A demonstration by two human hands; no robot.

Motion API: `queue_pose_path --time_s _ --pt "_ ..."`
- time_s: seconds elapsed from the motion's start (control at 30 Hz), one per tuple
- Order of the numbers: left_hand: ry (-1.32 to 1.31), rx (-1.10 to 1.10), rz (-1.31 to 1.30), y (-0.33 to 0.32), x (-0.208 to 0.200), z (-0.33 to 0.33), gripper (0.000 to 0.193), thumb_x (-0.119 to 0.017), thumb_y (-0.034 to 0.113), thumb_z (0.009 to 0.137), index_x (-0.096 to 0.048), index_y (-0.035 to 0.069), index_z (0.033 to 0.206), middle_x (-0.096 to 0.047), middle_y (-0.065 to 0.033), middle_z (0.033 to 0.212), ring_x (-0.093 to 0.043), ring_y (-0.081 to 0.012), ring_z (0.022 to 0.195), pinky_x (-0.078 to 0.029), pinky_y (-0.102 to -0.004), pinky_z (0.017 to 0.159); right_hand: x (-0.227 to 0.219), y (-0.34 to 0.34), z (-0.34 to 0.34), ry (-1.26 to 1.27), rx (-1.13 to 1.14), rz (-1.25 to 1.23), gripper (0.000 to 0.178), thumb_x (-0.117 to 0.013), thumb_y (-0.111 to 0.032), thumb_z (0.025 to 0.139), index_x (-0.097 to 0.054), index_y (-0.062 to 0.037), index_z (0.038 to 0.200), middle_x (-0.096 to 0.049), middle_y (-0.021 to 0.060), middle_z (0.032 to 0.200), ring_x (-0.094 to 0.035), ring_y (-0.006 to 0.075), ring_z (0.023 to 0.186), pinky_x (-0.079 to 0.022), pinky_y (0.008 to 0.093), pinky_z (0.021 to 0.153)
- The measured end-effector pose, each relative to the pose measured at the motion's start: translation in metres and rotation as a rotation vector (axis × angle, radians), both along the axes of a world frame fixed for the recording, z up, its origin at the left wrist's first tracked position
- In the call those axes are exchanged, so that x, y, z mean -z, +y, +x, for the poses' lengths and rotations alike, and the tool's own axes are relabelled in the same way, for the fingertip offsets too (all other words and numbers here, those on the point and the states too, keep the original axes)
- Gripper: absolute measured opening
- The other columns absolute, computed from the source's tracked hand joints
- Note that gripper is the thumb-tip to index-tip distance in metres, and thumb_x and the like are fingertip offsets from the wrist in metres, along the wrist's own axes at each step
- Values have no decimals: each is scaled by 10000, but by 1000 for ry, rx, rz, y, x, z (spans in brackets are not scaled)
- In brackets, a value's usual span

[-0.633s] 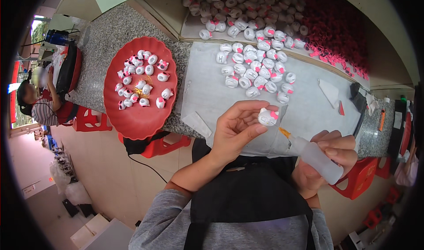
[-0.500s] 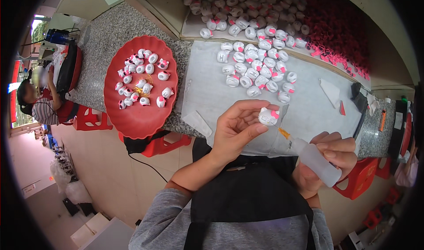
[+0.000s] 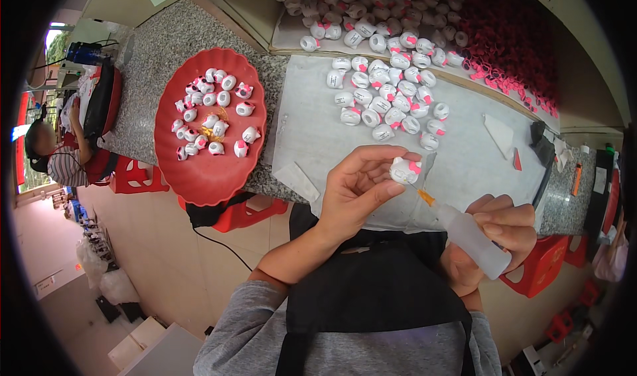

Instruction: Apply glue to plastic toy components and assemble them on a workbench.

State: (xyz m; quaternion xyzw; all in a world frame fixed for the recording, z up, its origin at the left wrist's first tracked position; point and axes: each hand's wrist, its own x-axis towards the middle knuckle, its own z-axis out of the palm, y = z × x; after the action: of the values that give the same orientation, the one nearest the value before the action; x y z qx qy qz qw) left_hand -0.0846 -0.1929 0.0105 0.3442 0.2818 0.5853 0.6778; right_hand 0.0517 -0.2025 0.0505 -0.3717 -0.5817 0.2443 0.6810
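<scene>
Between the thumb and fingers of my left hand (image 3: pixel 361 187) is a small white cat-shaped head (image 3: pixel 402 169) with a pink bow. My right hand (image 3: pixel 494 236) grips a frosted squeeze bottle (image 3: pixel 470 240) with an orange needle tip (image 3: pixel 425 197). The thin needle points up and left, its end at or very near the lower edge of the cat head; contact cannot be made out. Beyond my hands, several similar white cat heads (image 3: pixel 383 105) lie grouped on a pale sheet (image 3: pixel 305 130).
At the left, a red scalloped tray (image 3: pixel 199 183) holds several cat heads with pink and dark parts. A shelf at the back carries piled white heads (image 3: pixel 371 1) and pink pieces (image 3: pixel 511 51). Paper scraps (image 3: pixel 497 136) lie on the right. Another person (image 3: pixel 63 157) sits far left.
Both hands keep their holds. The cat head and needle have shifted very slightly, and the whole view has moved a little.
</scene>
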Motion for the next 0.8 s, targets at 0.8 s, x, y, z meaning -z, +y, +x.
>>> queue_pose_path --time_s 0.8 --pt "-16 22 -33 1 0 2 339 -512 -35 699 -409 -11 1022 -476 -187 1014 -499 -191 915 -412 -318 792 3 1 5 -16 -59 67 289 -638 -159 631 -421 -57 793 -389 52 744 -365 101 535 -308 202 439"
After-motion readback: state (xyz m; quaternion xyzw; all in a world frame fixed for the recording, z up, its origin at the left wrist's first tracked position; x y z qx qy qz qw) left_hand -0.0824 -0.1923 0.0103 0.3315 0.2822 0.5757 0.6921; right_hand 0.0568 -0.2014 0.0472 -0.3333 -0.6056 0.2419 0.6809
